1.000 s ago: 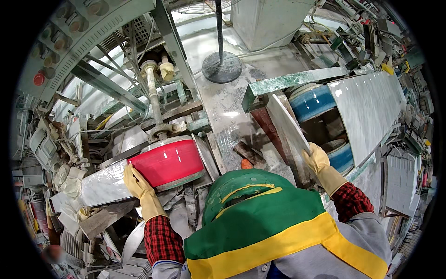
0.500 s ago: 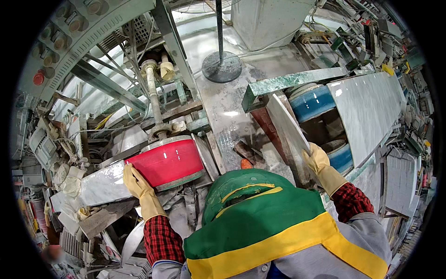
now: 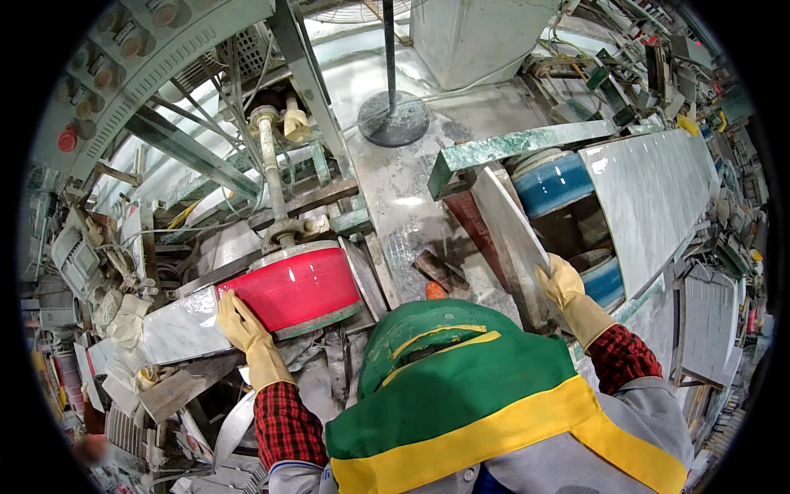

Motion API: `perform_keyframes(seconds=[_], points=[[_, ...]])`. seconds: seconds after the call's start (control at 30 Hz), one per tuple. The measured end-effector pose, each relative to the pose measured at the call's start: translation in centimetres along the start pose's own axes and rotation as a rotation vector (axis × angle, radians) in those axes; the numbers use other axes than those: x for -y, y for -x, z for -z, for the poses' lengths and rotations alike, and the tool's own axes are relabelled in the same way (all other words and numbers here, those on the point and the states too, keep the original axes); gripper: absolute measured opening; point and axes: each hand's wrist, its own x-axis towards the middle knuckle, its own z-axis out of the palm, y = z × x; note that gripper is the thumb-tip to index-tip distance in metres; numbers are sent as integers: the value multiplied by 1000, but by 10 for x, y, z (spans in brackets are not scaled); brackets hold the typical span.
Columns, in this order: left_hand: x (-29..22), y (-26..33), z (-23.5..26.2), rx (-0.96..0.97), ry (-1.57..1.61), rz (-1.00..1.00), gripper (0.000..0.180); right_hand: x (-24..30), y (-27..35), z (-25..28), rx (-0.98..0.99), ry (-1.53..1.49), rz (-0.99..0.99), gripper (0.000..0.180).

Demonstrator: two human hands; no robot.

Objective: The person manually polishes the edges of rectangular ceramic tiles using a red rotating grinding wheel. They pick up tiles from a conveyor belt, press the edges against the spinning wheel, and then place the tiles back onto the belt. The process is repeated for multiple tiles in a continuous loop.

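Note:
My left hand (image 3: 247, 336), in a cream rubber glove, lies with its fingers stretched out where a white marbled slab (image 3: 179, 328) meets a glossy red drum (image 3: 295, 290). Its fingertips reach the slab's right end, beside the drum's left side. My right hand (image 3: 569, 301), gloved alike, has its fingers around the edge of a thin, pale upright panel (image 3: 512, 221); part of the grip is hidden. Just right of that panel sit two blue drums (image 3: 553, 183), one behind the other, with a dark gap between them. A larger marbled slab (image 3: 650, 193) adjoins them on the right.
A metal shaft (image 3: 270, 169) runs back from the red drum. A green-white stone bar (image 3: 522, 150) lies across the blue drums' far side. A pole on a round base (image 3: 393, 119) stands behind. A control panel (image 3: 107, 70) with a red button is at upper left. Stone offcuts crowd both sides.

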Motion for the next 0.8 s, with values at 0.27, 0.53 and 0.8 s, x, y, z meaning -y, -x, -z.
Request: perform_keyframes(seconds=[0.27,0.53,0.8], points=[[3,3,-4,-27,87,43,35,-1,0,-1,-19,-18,29,39],[0,4,-6,-34,94,81,30,8,4,5,-22,-9,-1,39],[0,2,-5,-7,54,78,36,7,4,5,-9,12,17,39]])
